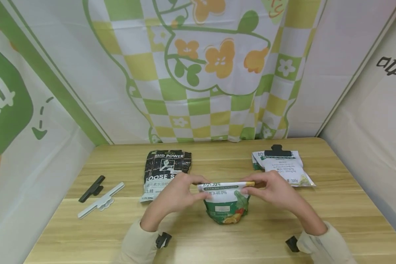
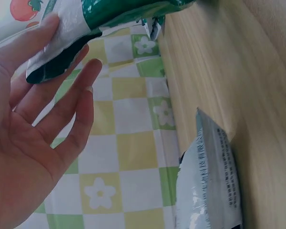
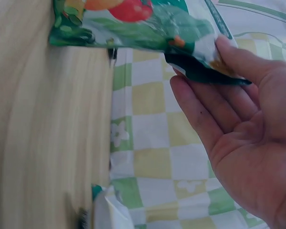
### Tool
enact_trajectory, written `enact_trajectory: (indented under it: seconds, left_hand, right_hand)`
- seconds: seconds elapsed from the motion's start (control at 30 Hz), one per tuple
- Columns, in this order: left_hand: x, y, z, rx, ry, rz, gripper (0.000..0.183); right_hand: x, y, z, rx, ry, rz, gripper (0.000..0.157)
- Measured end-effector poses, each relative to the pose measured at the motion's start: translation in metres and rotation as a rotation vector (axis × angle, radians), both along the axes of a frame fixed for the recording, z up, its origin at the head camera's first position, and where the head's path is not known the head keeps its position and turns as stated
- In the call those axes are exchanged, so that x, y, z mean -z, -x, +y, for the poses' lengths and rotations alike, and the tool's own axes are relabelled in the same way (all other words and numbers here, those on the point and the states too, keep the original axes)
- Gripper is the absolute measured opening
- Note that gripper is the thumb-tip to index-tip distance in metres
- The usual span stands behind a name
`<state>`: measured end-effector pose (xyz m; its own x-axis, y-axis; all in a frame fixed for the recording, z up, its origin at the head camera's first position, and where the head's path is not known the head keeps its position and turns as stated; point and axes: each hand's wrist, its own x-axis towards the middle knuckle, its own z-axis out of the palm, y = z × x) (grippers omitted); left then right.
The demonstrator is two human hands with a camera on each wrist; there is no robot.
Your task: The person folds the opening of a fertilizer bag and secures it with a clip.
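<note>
A green-and-white plastic bag (image 1: 222,211) printed with vegetables and fruit stands in the middle of the table, its top edge folded over. At the left end of that fold, my left hand (image 1: 179,192) pinches the bag between thumb and fingers. My right hand (image 1: 277,189) pinches the other end of the fold the same way. In the left wrist view, the bag's corner (image 2: 62,57) lies between my thumb and fingers. The right wrist view shows the opposite corner (image 3: 207,71) gripped under my right thumb.
Behind my left hand lies a black soil bag (image 1: 166,165). A white bag (image 1: 287,168) with a black clip (image 1: 277,150) across its top lies at the back right. On the left are a black sealing clip (image 1: 91,189) and a white sealing clip (image 1: 100,201). A checkered curtain (image 1: 198,110) hangs behind.
</note>
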<state>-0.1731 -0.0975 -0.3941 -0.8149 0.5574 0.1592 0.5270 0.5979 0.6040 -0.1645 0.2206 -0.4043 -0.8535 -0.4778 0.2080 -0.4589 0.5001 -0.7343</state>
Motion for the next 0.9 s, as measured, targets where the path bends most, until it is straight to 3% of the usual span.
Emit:
enact_trajectory:
  seconds: [0.13, 0.33, 0.47, 0.63, 0.9]
  left_hand:
    - [0.004, 0.003, -0.001, -0.048, -0.026, -0.056, 0.038]
    - [0.009, 0.007, -0.003, -0.081, -0.062, -0.100, 0.032]
    - [0.014, 0.011, -0.005, -0.098, -0.115, -0.149, 0.022]
    - [0.026, 0.016, -0.011, -0.111, -0.259, -0.282, 0.027]
    - [0.035, 0.008, -0.015, -0.100, -0.416, -0.453, 0.028]
  right_hand:
    - [0.004, 0.002, -0.001, 0.038, 0.049, -0.136, 0.028]
    - [0.014, 0.008, -0.003, 0.024, 0.158, -0.240, 0.034]
    - [0.021, 0.011, -0.005, 0.074, 0.196, -0.262, 0.025]
    - [0.025, 0.012, -0.010, 0.117, 0.231, -0.236, 0.010]
    - [0.020, 0.004, -0.014, 0.139, 0.269, -0.290, 0.018]
